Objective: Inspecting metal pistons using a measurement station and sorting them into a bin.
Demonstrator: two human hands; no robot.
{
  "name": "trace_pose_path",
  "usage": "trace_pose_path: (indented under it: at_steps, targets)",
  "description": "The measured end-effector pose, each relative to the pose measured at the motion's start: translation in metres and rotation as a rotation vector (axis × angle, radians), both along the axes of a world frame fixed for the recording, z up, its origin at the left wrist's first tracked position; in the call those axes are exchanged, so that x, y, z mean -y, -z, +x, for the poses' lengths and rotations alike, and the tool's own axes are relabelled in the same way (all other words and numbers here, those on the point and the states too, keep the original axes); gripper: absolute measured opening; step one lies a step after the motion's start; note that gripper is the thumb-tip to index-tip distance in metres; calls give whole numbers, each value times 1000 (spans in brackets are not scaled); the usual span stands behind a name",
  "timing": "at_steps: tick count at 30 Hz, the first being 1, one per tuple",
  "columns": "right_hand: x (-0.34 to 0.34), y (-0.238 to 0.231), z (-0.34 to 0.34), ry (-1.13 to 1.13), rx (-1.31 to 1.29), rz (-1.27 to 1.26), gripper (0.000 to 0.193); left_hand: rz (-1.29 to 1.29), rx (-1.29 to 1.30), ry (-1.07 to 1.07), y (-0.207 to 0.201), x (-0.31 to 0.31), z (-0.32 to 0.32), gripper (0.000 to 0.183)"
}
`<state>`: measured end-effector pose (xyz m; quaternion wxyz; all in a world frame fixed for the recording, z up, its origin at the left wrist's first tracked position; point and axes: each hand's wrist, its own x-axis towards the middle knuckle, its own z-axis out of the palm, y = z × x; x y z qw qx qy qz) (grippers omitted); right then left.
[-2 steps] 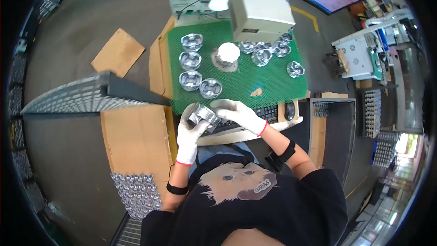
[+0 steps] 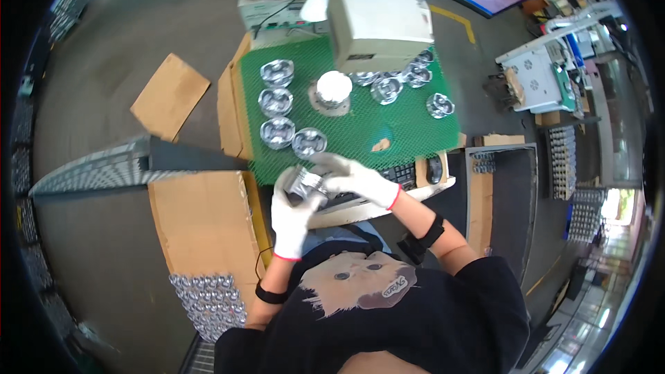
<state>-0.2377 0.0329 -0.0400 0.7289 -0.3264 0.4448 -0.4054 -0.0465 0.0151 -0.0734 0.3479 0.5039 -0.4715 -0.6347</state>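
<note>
A workbench carries a green ribbed mat (image 2: 388, 135) that covers most of its top. At the far edge of the mat stands a cream-coloured box-shaped machine (image 2: 377, 17), the largest thing on the bench. On the floor to the left of the bench lies a flat sheet of brown cardboard (image 2: 201, 225), with a smaller piece (image 2: 170, 95) beyond it. Near the lower left, below that sheet, is a tray of many small shiny metal parts (image 2: 211, 301). At the near edge of the bench lies a black keyboard (image 2: 402, 174), partly hidden by the hands.

Along the left edge of the mat sit four shiny round metal pistons (image 2: 276, 102) in a curved row, and more of the same cluster at the far right corner, just in front of the machine. Between these groups a white round cap (image 2: 334, 88) rests on a brown disc.

The person wears white knit gloves. At the near left corner of the mat, above the front edge of the bench, both hands close around a shiny metal piston (image 2: 305, 183): the left hand (image 2: 291, 215) clasps it from below, and the right hand (image 2: 357, 179) grips it from the right side and top.
</note>
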Motion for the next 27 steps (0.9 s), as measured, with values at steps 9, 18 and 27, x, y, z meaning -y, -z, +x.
trace_pose_path:
  at_steps: [9,18,27]
  targets:
    - [-91,89,-60,606,843,586,50,-546,632,155,17,93,-45,72]
    - [-65,51,-87,721,623,628,41,-307,-264,242,234,187,-138,52]
    - [81,72,-115,58,-1497,-316,51,-512,262,109,38,137,-98,84]
